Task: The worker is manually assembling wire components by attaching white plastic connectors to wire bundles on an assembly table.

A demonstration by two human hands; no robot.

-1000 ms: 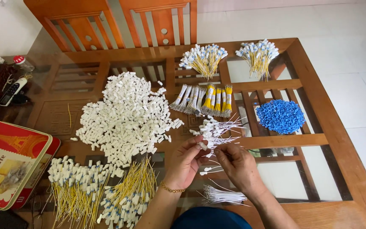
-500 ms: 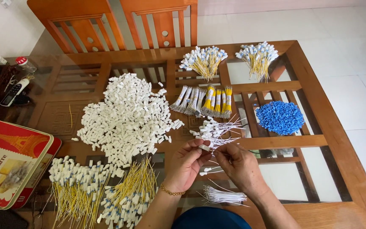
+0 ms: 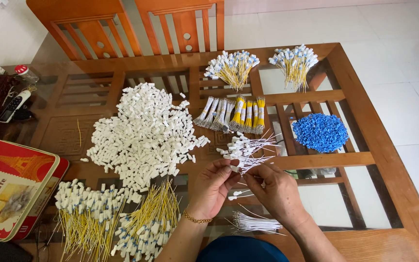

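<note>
Above the glass table (image 3: 355, 204), the left hand (image 3: 212, 187) and right hand (image 3: 275, 189) pinch together on a small white connector (image 3: 236, 169); their fingertips hide its details.

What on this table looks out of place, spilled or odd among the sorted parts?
Little stands out. The pile of white connectors has a few pieces scattered off its edges, and one yellow wire lies alone on the glass table, apart from the bundles. The left hand and right hand meet over a white-wire piece; nothing looks damaged.
</note>
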